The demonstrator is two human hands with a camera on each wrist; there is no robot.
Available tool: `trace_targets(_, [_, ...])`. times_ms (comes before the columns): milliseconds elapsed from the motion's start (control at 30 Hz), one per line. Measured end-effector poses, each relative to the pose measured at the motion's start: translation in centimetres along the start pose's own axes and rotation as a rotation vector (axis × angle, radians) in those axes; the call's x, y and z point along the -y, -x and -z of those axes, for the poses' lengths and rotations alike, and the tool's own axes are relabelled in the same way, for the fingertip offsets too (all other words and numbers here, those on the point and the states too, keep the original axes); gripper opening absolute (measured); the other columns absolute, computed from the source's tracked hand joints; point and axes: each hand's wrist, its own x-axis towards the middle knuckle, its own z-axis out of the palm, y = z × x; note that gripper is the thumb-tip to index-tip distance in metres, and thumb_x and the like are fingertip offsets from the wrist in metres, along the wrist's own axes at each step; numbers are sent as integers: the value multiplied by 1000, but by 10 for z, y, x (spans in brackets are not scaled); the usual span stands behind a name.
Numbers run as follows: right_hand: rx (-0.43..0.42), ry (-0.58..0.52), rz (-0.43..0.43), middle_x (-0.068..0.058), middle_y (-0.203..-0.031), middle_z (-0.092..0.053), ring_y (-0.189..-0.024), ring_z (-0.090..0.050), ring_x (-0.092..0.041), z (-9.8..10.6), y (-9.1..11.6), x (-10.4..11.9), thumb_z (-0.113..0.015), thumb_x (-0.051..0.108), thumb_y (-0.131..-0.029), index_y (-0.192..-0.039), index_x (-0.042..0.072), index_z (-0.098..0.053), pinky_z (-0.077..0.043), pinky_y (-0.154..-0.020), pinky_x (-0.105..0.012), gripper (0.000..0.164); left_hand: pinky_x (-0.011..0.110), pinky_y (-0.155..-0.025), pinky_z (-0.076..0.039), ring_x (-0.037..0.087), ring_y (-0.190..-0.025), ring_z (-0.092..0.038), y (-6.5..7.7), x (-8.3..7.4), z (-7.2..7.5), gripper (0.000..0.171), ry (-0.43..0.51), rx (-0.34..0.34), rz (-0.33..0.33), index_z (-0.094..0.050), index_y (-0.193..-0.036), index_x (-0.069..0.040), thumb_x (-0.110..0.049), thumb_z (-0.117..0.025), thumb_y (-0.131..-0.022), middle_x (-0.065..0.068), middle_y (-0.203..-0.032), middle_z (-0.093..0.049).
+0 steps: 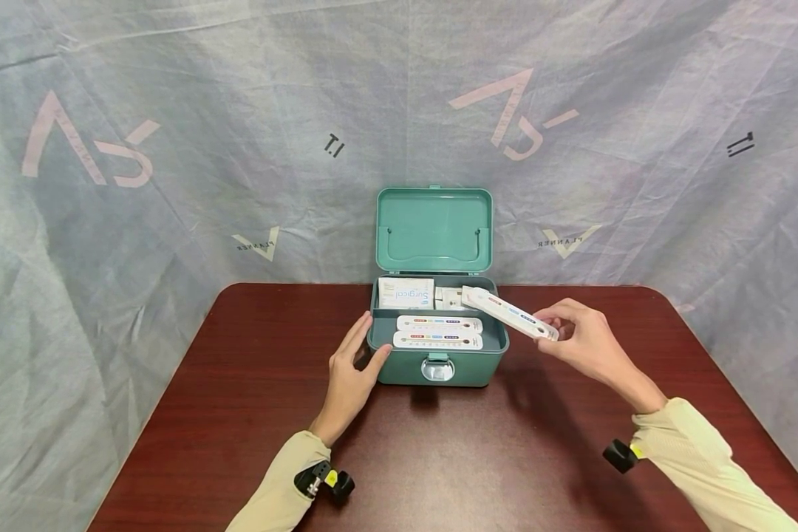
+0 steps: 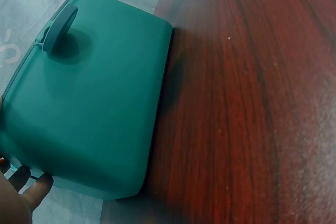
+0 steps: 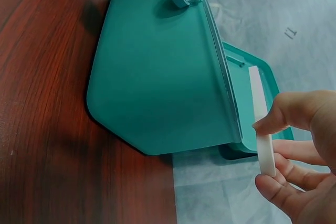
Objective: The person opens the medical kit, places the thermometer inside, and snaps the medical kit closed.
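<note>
A green first-aid style box (image 1: 432,371) stands on the table with its lid (image 1: 434,227) raised. Straight fingers of my left hand (image 1: 347,380) rest against the box's left side, and the thumb touches its front rim. My right hand (image 1: 588,341) pinches a white thermometer pack (image 1: 513,316) by its right end, tilted above the box's right side. Two similar thermometer packs (image 1: 439,324) lie side by side in the front compartment. At the back sit a white pack marked Surgical (image 1: 406,294) and a smaller white packet (image 1: 448,298), partly covered by the held pack.
A dark red wooden table (image 1: 259,414) carries the box near its back edge. Behind hangs a grey printed cloth (image 1: 292,96). The box's front has a metal clasp (image 1: 437,369); both sleeves bear black wrist cameras (image 1: 620,456).
</note>
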Motion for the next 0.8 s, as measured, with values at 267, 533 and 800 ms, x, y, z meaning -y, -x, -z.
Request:
trace_targets(267, [16, -21, 43, -2, -80, -59, -66, -55, -18, 0, -3, 5, -75, -6, -64, -92, 6, -73, -46, -56, -18, 30, 55, -92, -43, 34, -129, -42, 0, 0, -1, 55, 6, -6, -7, -45, -137, 7, -5, -67, -88, 18, -142, -42])
trace_targets(533, [41, -47, 35, -2, -80, -59, -65, -56, -18, -4, -5, 7, -75, -7, -65, -92, 6, -72, -46, -55, -17, 30, 53, -92, -44, 35, -128, -43, -1, 1, 0, 54, -19, -6, -16, -45, -136, 7, -5, -67, -88, 21, -141, -43])
trace_targets(800, [61, -55, 57, -2, -81, -58, -61, -55, -16, -6, -7, 8, -75, -7, -66, -93, 6, -72, -45, -54, -18, 31, 51, -93, -44, 34, -129, -42, 0, 1, 0, 55, -5, -6, -2, -46, -136, 7, -6, -68, -88, 21, -141, -43])
